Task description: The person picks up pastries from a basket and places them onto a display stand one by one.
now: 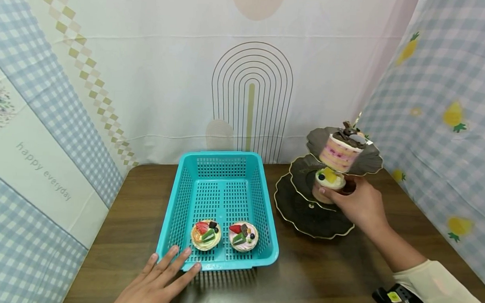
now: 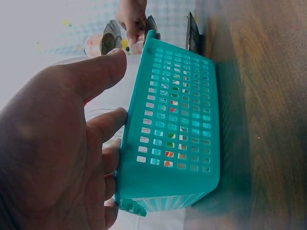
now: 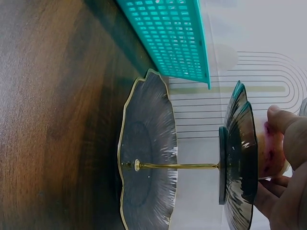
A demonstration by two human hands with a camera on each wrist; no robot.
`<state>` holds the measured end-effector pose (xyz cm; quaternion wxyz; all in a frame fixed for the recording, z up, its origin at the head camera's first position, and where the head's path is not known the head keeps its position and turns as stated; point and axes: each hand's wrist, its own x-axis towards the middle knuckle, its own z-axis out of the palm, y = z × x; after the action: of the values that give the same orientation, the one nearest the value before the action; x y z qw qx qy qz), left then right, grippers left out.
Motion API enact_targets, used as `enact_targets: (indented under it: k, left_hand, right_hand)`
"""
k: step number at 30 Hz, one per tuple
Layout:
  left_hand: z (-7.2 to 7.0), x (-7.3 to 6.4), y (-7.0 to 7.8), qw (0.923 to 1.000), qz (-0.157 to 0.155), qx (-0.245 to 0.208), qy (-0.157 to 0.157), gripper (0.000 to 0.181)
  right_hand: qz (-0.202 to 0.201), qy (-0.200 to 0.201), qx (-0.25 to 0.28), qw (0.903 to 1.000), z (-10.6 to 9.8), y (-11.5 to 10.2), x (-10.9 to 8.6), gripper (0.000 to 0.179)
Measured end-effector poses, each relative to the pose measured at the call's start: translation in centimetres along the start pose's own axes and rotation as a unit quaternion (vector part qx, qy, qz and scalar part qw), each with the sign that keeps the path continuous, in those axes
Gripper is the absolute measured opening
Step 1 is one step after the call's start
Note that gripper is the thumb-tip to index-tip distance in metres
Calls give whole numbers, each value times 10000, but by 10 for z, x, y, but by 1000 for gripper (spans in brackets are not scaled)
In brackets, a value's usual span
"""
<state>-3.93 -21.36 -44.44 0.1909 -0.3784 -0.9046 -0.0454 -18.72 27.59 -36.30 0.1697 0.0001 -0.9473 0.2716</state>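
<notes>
At the three-tiered dark glass stand (image 1: 304, 220), my right hand (image 1: 363, 202) grips a small round cake (image 1: 325, 190) topped with white cream, yellow fruit and a blueberry. Thumb and fingers lie on either side of it, over the middle tier. Above, on the top tier, another layered cake (image 1: 338, 155) carries chocolate pieces. My left hand (image 1: 154, 280) has its fingers spread, with fingertips at the near rim of the turquoise basket (image 1: 266, 201). Two fruit-topped tarts, one cream-yellow (image 1: 205, 235) and one pinkish (image 1: 243, 236), sit in the basket's near end.
Basket and stand share a brown wooden table (image 1: 115, 227), the stand to the right. A patterned white cloth (image 1: 157, 77) hangs behind, and blue checked cloth (image 1: 439, 145) hangs at the sides. Gold-edged tiers overlap closely around my right hand.
</notes>
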Motion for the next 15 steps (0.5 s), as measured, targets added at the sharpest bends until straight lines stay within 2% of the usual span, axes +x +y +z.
enact_targets:
  k: [15]
  left_hand:
    - [1, -1, 0, 10000, -43, -37, -5, 93]
  right_hand:
    - [43, -211, 115, 9997, 1, 5, -2, 69]
